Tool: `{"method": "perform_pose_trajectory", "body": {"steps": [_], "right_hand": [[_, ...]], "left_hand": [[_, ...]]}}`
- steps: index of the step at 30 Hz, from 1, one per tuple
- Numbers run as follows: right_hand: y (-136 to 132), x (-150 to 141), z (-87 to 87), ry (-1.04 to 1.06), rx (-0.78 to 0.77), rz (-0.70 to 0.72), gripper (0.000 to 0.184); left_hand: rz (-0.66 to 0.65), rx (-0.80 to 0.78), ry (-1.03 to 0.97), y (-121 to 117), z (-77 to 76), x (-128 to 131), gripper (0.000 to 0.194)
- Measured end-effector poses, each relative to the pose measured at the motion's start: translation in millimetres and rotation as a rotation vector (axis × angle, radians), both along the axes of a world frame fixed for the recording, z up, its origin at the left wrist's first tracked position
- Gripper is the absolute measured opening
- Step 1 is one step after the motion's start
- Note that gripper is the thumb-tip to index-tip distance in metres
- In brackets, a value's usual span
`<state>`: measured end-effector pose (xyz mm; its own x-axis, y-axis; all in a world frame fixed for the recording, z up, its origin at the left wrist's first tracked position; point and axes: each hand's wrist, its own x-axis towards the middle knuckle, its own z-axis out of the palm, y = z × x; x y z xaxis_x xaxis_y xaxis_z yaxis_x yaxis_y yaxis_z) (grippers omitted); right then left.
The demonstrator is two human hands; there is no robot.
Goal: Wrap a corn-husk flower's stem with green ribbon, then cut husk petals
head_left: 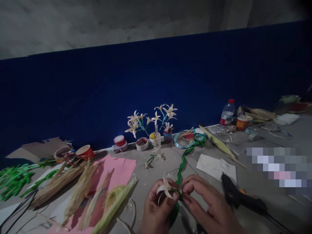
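Watching remotely, I see, left of the glue gun, the left hand pinching a white flower and the right hand narrowed at the green braid, its grip unclear.

Of the person's body, 2 hands show, the left hand and the right hand, both bare as far as the lower edge of the view, which cuts them off. The left thumb is thick, with a blunt tip and a short nail. The right hand has rounded fingertips, slightly bulging knuckles and a broad, smooth-looking back. Dim light softens both outlines, and finer creases are too blurred to tell.
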<state>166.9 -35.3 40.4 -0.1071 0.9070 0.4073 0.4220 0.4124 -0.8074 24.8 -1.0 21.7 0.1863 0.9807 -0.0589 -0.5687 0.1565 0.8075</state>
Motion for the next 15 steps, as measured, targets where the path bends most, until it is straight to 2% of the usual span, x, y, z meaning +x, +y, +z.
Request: {"method": "perform_pose_trajectory", "body": {"steps": [6,11,15], "right_hand": [[-1.8,1.6,-0.7,-0.091,0.234,-0.075,0.015],[-1.3,7.3,-14.6,-0.287,0.569,-0.174,0.04],[7.7,8.0,-24.3,-0.37,0.758,-0.227,0.036]], "left_hand": [[0.001,-0.044,-0.062,2.1,-3.1,0.3,0.023],[0.013,-0.029,-0.074,2.0,-0.6,3.2,0.019],[-0.022,-0.072,-0.172,-0.5,2.7,8.8,0.017]]}}
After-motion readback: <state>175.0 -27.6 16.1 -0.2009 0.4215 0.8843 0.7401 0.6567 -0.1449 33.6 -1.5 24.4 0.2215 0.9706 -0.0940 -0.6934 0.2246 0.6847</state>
